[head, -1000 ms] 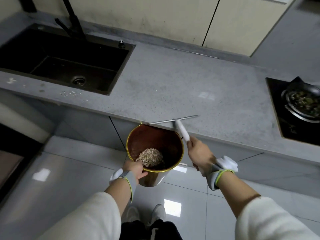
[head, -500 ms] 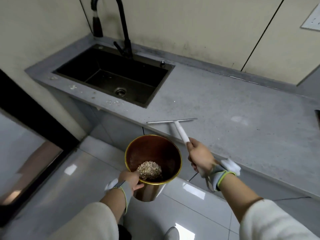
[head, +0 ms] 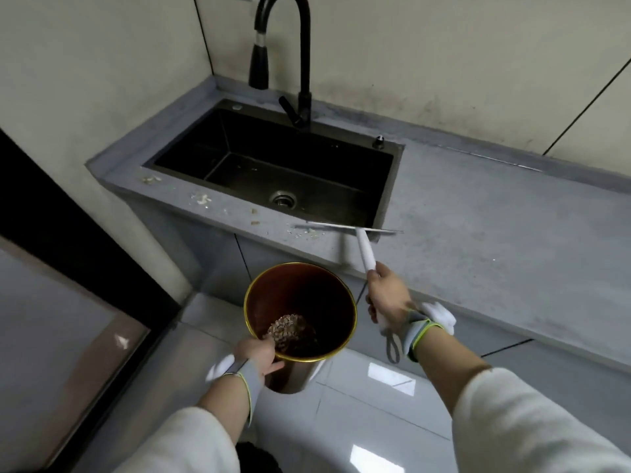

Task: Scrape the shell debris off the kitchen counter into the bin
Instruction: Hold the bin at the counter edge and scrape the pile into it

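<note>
The scraper (head: 355, 233) is now lying with its blade along the desk (head: 495, 233) strip in front of the sink (head: 273, 172), having shifted left from the open stretch where it sat half a second ago, and the bin (head: 300, 312) is travelling left with it. The right hand (head: 389, 298) is reaching forward with its arm extended, fingers (head: 374, 307) clenched round the white handle, the blade end tilted away and up toward the sink's near right corner. The left hand (head: 259, 353) is gripping the bin's gold rim at its near side, thumb outside, the other fingers hooked inside, holding the bin in the air below the desk edge, over the floor tiles (head: 368, 414). One heap of shell debris (head: 290, 331) is sitting at the bottom of the bin. More loose shell bits (head: 205, 199) are lying scattered on the desk strip left of the blade, in roughly four small clusters; an exact count is not possible. One black tap (head: 300, 63) is standing behind the one sink. Both wrists are wearing grey bands.
</note>
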Motion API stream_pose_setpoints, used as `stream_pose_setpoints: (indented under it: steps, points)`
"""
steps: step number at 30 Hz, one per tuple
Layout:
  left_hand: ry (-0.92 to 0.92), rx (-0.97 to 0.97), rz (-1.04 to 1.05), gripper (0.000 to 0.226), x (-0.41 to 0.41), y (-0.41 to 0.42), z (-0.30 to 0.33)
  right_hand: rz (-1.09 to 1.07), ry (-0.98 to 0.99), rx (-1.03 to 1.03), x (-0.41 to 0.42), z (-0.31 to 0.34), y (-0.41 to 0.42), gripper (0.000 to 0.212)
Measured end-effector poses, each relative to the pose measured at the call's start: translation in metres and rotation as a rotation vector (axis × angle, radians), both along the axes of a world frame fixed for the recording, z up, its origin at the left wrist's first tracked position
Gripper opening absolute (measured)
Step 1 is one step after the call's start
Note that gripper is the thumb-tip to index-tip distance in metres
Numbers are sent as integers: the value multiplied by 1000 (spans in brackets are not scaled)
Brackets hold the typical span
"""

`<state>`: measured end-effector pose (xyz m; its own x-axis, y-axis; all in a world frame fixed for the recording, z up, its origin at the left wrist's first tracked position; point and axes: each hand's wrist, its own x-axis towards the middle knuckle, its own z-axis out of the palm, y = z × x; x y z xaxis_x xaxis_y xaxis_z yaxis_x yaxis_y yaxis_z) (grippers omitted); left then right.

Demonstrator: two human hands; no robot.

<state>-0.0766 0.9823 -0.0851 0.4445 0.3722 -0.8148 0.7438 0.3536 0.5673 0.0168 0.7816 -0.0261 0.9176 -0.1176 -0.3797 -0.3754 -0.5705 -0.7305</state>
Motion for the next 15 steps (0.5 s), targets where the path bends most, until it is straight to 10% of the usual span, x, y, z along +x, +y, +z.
stream_pose_setpoints:
  steps: [15]
  points:
    - [50,-69,-254,13,64,103,-3,-240,174,-250,62,-19,91,23]
